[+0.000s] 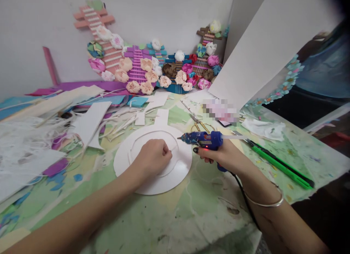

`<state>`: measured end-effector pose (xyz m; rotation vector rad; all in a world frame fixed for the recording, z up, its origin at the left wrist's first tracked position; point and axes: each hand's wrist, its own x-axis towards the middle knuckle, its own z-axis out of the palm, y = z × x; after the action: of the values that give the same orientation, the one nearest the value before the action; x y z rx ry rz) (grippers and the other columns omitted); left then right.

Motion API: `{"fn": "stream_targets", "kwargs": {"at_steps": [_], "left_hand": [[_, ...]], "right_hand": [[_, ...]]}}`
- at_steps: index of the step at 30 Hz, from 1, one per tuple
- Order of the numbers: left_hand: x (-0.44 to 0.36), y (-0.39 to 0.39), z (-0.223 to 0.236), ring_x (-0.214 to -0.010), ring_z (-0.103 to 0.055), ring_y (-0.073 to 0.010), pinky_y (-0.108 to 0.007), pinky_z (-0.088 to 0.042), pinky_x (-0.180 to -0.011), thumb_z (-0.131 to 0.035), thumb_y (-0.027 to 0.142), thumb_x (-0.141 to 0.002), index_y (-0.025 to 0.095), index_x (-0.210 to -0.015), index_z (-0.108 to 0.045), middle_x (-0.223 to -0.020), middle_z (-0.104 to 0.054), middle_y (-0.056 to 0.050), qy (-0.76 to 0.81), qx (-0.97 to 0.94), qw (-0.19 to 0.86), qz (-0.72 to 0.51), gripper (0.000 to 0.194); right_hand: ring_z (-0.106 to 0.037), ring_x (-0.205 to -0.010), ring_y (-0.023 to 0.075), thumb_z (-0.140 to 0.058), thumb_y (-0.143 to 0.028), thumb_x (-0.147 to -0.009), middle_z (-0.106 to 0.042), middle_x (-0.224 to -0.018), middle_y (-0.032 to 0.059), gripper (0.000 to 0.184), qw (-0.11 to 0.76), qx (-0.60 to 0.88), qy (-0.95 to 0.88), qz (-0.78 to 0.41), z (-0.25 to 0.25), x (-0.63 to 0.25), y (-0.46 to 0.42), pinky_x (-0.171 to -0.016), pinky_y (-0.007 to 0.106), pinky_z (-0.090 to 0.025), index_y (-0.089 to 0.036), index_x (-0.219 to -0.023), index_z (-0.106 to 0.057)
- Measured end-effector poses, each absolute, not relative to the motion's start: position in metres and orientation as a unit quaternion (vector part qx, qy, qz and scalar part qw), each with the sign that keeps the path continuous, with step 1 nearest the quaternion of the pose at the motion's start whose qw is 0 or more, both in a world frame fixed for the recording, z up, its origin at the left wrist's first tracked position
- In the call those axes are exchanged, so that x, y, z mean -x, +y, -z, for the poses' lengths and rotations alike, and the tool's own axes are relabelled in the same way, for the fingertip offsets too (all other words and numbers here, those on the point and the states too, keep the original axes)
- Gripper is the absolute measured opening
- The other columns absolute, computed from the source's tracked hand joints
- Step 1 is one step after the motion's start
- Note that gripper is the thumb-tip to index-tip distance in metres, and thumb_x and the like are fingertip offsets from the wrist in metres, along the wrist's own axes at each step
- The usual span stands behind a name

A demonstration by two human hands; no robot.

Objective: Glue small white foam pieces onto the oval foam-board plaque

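One white disc (182, 170) lies under bunched left fingers (166, 159); right fingers (208, 154) wrap a glue gun (206, 138).

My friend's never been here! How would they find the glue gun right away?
On the green-stained table, find the big white disc. Just to its right, a right hand grips the blue glue gun, nozzle pointing left. Unlike the gold-handled scissors and green cutter nearby, it has a small glowing red light.
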<state>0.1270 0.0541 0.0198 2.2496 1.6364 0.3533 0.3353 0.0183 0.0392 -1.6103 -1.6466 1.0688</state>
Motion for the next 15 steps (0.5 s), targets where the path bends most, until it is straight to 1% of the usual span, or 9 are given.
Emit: {"fn": "stream_targets", "kwargs": {"at_steps": [4, 8, 11, 13, 15], "left_hand": [[-0.1275, 0.0529, -0.0207, -0.061, -0.055, -0.0168, -0.028, -0.033, -0.056, -0.048, 0.021, -0.07, 0.018, -0.058, -0.056, -0.063, -0.064, -0.003, 0.576, -0.793, 0.157, -0.12, 0.015], [-0.1267, 0.0523, -0.0191, -0.062, -0.056, -0.0173, -0.028, -0.034, -0.057, -0.048, 0.022, -0.073, 0.018, -0.057, -0.056, -0.063, -0.064, -0.004, 0.57, -0.798, 0.152, -0.123, 0.018], [-0.1262, 0.0525, -0.017, -0.063, -0.056, -0.0174, -0.028, -0.034, -0.057, -0.048, 0.022, -0.074, 0.018, -0.058, -0.056, -0.064, -0.064, -0.004, 0.563, -0.803, 0.152, -0.128, 0.018], [-0.1262, 0.0523, -0.0164, -0.064, -0.056, -0.0177, -0.028, -0.035, -0.058, -0.048, 0.022, -0.075, 0.018, -0.06, -0.056, -0.066, -0.064, -0.004, 0.559, -0.804, 0.155, -0.129, 0.017], [-0.1261, 0.0517, -0.0162, -0.066, -0.056, -0.0183, -0.029, -0.035, -0.058, -0.048, 0.022, -0.075, 0.018, -0.062, -0.056, -0.069, -0.064, -0.004, 0.556, -0.806, 0.155, -0.128, 0.016]], "right_hand": [[-0.052, -0.049, 0.0115, -0.063, -0.032, -0.07, -0.055, -0.053, -0.0022, 0.016, 0.28, 0.598, -0.635, -0.4, -0.0373, -0.3342, 0.0158, -0.044, 0.021, -0.039, -0.016, -0.074, -0.061], [-0.05, -0.046, 0.0124, -0.063, -0.035, -0.071, -0.054, -0.048, -0.0035, 0.018, 0.259, 0.615, -0.654, -0.356, -0.0354, -0.3345, 0.0143, -0.043, 0.023, -0.037, -0.018, -0.077, -0.065], [-0.048, -0.045, 0.013, -0.064, -0.036, -0.07, -0.053, -0.046, -0.0038, 0.019, 0.246, 0.627, -0.665, -0.323, -0.035, -0.3337, 0.014, -0.045, 0.024, -0.038, -0.019, -0.078, -0.067], [-0.05, -0.048, 0.0138, -0.064, -0.036, -0.071, -0.055, -0.049, -0.0029, 0.02, 0.246, 0.626, -0.672, -0.31, -0.035, -0.3326, 0.0141, -0.047, 0.025, -0.039, -0.019, -0.08, -0.068], [-0.052, -0.054, 0.0146, -0.063, -0.035, -0.071, -0.059, -0.057, -0.0012, 0.02, 0.246, 0.621, -0.678, -0.308, -0.0348, -0.3316, 0.0146, -0.05, 0.025, -0.041, -0.019, -0.083, -0.069]]}}
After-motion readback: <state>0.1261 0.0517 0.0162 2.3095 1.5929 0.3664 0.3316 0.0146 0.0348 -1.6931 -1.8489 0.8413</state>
